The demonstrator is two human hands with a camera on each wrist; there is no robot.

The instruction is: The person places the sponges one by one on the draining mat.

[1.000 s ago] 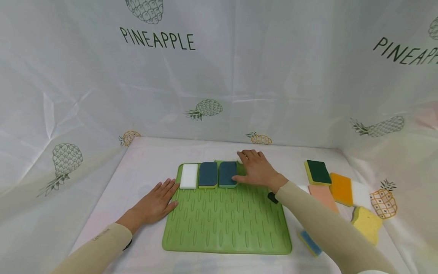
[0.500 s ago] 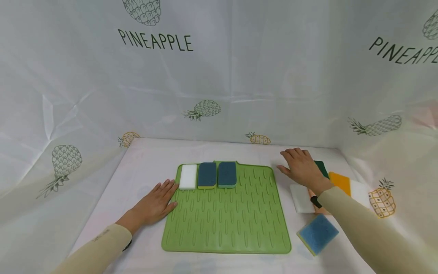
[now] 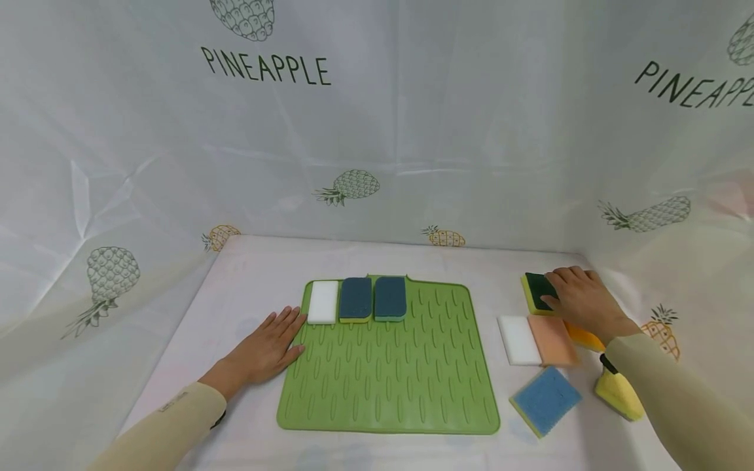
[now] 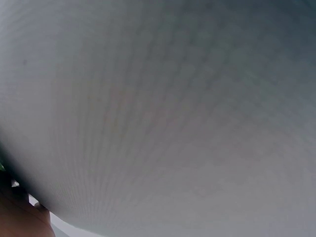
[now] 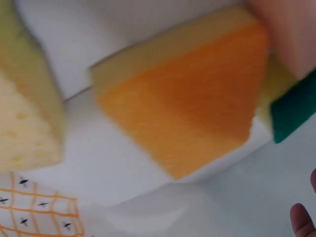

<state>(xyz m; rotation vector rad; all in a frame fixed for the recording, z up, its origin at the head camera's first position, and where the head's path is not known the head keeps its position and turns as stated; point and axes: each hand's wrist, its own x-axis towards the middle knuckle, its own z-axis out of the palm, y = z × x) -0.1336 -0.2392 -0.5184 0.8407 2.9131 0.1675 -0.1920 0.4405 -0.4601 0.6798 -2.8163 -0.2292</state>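
My left hand point(image 3: 265, 347) rests flat beside the left edge of a ribbed green mat point(image 3: 389, 379), fingers spread and fingertips at its rim. In the head view my right hand point(image 3: 584, 302) overlaps the right side of a yellow sponge with a dark green scouring face point(image 3: 536, 294), and it partly covers an orange sponge point(image 3: 583, 337). From the right wrist, the orange sponge point(image 5: 192, 103) lies apart from the fingertips point(image 5: 301, 219), which show at the lower right below the dark green sponge point(image 5: 298, 108). Sleeve fabric fills most of the left wrist view.
Along the mat's top left stand a white sponge point(image 3: 323, 302) and two dark-blue-topped sponges point(image 3: 356, 297). To the mat's right lie another white sponge point(image 3: 520, 340), a peach sponge point(image 3: 552, 341), a blue sponge point(image 3: 546, 400) and a yellow sponge point(image 3: 620, 394). Pineapple-print curtains enclose the table.
My right hand has left the sponge at the mat's top middle and moved right, across to the dark green sponge. The sponges on the mat and my left hand stay put.
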